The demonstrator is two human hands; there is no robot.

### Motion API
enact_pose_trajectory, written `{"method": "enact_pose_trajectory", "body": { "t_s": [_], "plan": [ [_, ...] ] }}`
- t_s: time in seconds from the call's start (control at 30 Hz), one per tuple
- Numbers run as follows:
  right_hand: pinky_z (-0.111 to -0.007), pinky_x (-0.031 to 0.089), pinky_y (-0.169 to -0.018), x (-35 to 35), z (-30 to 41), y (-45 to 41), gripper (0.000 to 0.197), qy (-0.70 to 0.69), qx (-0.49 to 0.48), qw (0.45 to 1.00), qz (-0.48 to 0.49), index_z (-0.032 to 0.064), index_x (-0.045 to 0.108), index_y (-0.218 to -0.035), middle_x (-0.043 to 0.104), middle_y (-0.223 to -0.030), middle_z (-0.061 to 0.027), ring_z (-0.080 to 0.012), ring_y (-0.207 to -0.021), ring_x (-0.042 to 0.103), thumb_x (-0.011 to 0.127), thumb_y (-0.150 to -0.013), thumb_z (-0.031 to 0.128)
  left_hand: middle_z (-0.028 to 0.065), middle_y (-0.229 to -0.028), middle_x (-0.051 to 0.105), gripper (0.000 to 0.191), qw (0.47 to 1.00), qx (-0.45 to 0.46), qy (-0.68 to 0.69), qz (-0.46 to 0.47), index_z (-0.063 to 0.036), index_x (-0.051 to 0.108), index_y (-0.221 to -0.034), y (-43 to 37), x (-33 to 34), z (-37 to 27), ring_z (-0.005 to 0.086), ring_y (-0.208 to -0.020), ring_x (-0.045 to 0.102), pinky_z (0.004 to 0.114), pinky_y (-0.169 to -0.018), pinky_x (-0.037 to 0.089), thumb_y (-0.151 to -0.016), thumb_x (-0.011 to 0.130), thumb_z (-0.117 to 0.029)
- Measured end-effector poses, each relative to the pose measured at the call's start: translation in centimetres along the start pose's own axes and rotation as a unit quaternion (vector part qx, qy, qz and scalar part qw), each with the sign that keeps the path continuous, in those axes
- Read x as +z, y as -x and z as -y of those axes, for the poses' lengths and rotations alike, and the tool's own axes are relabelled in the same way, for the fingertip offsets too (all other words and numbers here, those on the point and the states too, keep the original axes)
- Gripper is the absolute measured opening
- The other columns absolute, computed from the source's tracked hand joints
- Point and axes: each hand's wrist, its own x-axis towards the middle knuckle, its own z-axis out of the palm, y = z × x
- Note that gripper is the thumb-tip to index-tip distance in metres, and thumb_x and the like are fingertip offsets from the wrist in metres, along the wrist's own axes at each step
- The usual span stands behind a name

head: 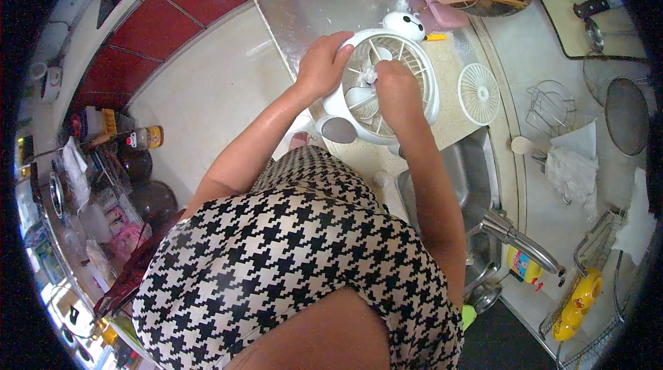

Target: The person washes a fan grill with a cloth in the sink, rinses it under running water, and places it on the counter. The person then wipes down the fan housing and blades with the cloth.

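Note:
A small white electric fan rests on the counter before me, its front open so that the pale blades show. My left hand grips the fan's outer rim on the left side, thumb over the edge. Inside the ring, my right hand pinches a crumpled white wipe or tissue beside the hub; its fingertips are partly hidden. To the right lies a round white fan grille, apart from the fan. Just beyond the rim is a white rounded figure head with black eyes.
A steel sink with a faucet is at my right. Near the fan's far side lies a small yellow object. A pink rack with utensils stands beyond it. Strainers hang along the right wall.

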Motion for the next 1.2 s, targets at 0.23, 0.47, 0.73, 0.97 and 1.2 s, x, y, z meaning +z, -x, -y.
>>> {"method": "enact_pose_trajectory", "body": {
  "t_s": [0.23,0.47,0.73,0.97,1.2],
  "plan": [
    [-0.040,0.047,-0.064,1.8,2.1,-1.6,0.006,-0.061,-0.088,0.992,-0.060,0.0015,0.051,-0.075,0.054,-0.074,-0.0166,-0.0330,-0.074,0.056,0.053,-0.070,-0.001,0.0188,-0.099,0.057,0.032,0.997,-0.018,0.073,-0.032,-0.0063,0.057,-0.110,0.2,1.0,0.8,0.0335,-0.095,0.052,0.039,-0.083,0.041,-0.092,0.039,-0.026],
    [-0.030,0.047,-0.067,0.3,0.7,-0.5,0.022,-0.375,0.075,0.921,-0.074,0.0041,0.061,-0.091,0.063,-0.084,-0.0098,-0.0172,-0.074,0.060,0.059,-0.069,0.000,0.0147,-0.104,0.059,0.034,0.995,-0.043,0.091,-0.022,-0.0050,0.057,-0.111,0.5,1.3,1.6,0.0240,-0.098,0.055,0.032,-0.087,0.040,-0.094,0.037,-0.027],
    [-0.025,0.046,-0.069,-0.9,-2.1,1.5,0.027,-0.708,0.308,0.632,-0.065,-0.0006,0.058,-0.105,0.061,-0.087,-0.0048,-0.0123,-0.077,0.057,0.062,-0.079,0.006,0.0178,-0.105,0.057,0.035,0.990,-0.065,0.126,-0.011,-0.0068,0.057,-0.110,0.3,1.3,2.4,0.0319,-0.100,0.053,0.036,-0.087,0.040,-0.093,0.037,-0.029],
    [-0.028,0.046,-0.071,1.2,-1.3,0.9,0.037,-0.464,0.165,0.870,0.004,0.0038,0.056,-0.110,0.062,-0.095,-0.0092,-0.0162,-0.081,0.059,0.065,-0.075,0.014,0.0176,-0.107,0.056,0.036,0.987,-0.069,0.145,-0.011,-0.0060,0.056,-0.111,0.4,1.6,2.6,0.0305,-0.101,0.053,0.035,-0.089,0.039,-0.093,0.037,-0.029],
    [-0.035,0.046,-0.072,4.0,3.2,-1.3,0.026,-0.257,0.084,0.958,-0.098,0.0058,0.057,-0.092,0.060,-0.086,-0.0157,-0.0319,-0.081,0.058,0.063,-0.067,0.001,0.0173,-0.104,0.057,0.033,0.982,-0.072,0.174,-0.021,-0.0056,0.057,-0.109,1.0,2.1,2.5,0.0310,-0.098,0.053,0.035,-0.087,0.040,-0.093,0.039,-0.029]
  ]
}}
